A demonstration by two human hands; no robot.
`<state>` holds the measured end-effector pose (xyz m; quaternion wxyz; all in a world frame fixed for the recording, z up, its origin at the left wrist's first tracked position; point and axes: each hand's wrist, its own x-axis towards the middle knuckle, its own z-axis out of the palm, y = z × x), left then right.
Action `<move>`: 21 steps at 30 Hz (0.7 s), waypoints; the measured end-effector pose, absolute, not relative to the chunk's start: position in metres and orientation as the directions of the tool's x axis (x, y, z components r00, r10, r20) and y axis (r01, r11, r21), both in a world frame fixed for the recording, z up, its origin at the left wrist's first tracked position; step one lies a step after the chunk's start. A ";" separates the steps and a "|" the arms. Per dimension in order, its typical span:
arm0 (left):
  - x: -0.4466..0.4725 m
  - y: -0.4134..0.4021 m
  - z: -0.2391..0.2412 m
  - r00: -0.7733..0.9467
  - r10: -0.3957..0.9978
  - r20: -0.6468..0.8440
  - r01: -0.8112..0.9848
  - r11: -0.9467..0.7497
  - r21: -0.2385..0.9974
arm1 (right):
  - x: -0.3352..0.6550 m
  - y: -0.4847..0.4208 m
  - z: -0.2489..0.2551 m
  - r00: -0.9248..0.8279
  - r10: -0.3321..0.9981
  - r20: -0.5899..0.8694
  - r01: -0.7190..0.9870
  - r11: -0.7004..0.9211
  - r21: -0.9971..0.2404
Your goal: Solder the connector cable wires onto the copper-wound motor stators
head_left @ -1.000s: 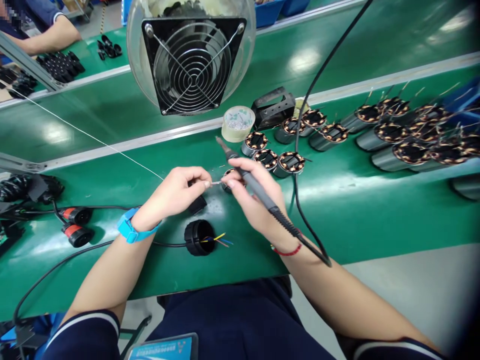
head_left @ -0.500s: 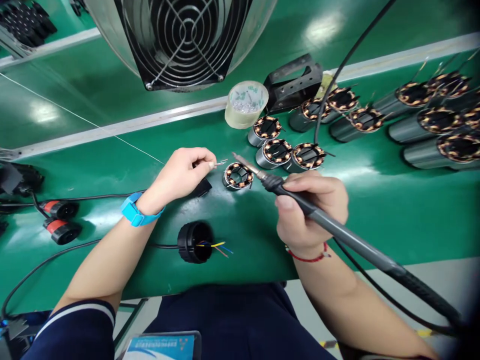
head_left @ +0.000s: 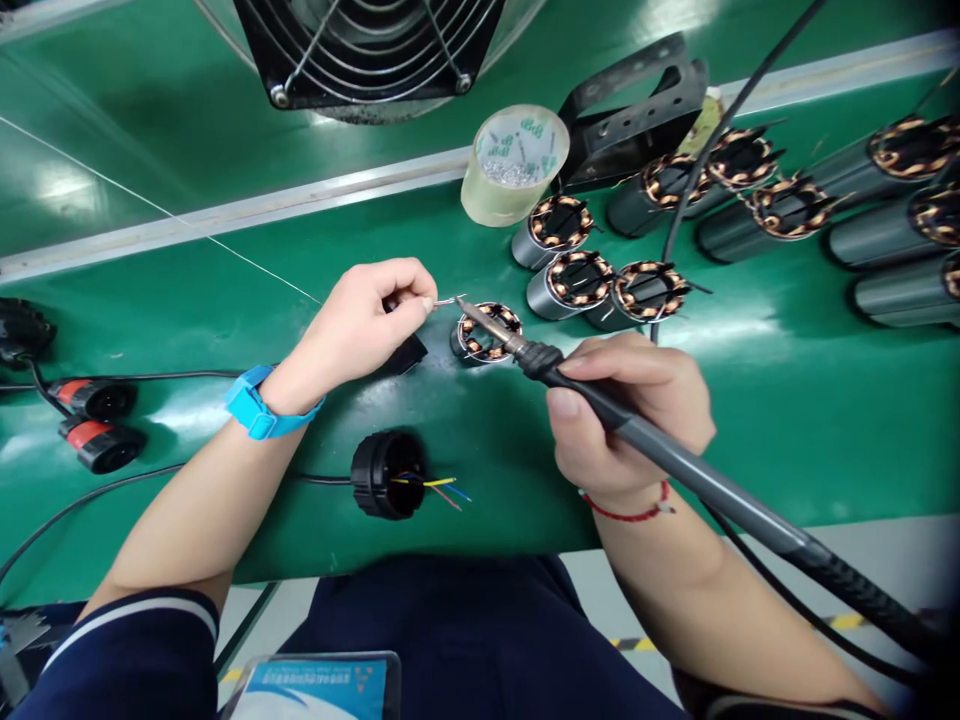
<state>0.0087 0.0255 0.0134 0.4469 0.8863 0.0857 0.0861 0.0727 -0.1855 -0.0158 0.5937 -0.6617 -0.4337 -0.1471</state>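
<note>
My left hand (head_left: 365,322) is closed in a pinch on a thin solder wire (head_left: 444,301) whose free end points right. My right hand (head_left: 626,420) grips a soldering iron (head_left: 600,400) like a pen; its tip touches the wire end just above a small copper-wound stator (head_left: 489,333) lying on the green table (head_left: 750,400). A small black block (head_left: 405,352) lies under my left fingers. A long thin wire (head_left: 150,205) runs from my left hand up to the left.
Several grey motor stators (head_left: 574,285) lie to the right. A clear tape roll holding small metal bits (head_left: 514,165), a black iron stand (head_left: 630,110) and a fan (head_left: 367,45) stand behind. A black cable cap with coloured wires (head_left: 386,475) and red-black plugs (head_left: 94,420) lie nearer.
My right hand swung the iron from pointing up-left to lying across, its tip now touching the wire end over the stator. The camera moved closer and lower.
</note>
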 end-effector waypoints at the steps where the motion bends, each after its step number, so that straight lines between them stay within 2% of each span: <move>1: 0.009 0.026 0.013 0.971 0.229 0.075 0.075 -0.585 0.808 | 0.072 -0.185 -0.016 0.580 0.401 0.709 0.750 0.078 -0.657; 16: 0.010 0.026 0.011 0.970 0.223 0.093 0.053 -0.572 0.818 | 0.073 -0.184 -0.017 0.568 0.417 0.710 0.770 0.037 -0.637; 21: 0.010 0.026 0.010 0.971 0.230 0.071 0.076 -0.574 0.815 | 0.071 -0.185 -0.014 0.593 0.402 0.697 0.768 -0.021 -0.641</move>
